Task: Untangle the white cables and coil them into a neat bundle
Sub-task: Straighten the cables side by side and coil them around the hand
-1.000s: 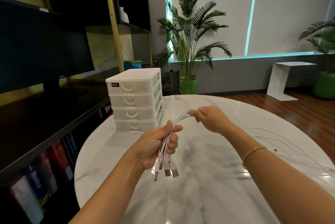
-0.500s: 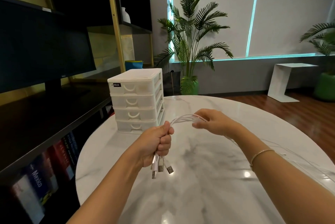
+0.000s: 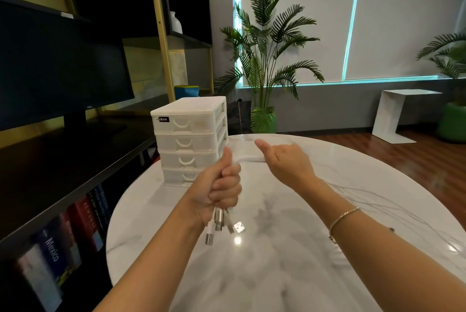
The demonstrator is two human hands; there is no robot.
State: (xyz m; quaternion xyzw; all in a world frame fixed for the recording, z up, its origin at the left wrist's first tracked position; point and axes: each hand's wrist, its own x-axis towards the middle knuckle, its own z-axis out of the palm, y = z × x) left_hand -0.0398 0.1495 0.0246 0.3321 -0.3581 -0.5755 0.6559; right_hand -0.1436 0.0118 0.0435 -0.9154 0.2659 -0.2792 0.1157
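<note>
Thin, smooth white cables (image 3: 248,159) run from the tight left hand (image 3: 222,189) fist into the right hand's (image 3: 287,161) curled fingers.

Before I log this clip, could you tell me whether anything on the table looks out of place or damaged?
Nothing looks damaged or spilled. The drawer unit stands upright on the marble table. The only untidy part is the white cables: their loose lengths trail across the table to the right, uncoiled.
</note>
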